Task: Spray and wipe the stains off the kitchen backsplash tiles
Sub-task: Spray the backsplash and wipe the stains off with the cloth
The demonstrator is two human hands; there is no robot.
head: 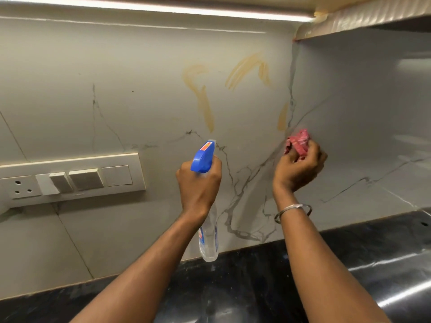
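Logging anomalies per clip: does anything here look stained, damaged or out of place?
Yellowish-brown smears mark the backsplash tiles: a hooked one above the spray bottle, an arched one right of it, a short streak above the pink cloth. They are smudgy, unlike the grey veining.

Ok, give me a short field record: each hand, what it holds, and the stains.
left hand: grips spray bottle, nozzle toward the backsplash
right hand: holds crumpled pink cloth near the wall corner
stains: yellowish smears above both hands, not yet wiped
switch panel: on the wall, left of the left hand
countertop: dark, below the backsplash
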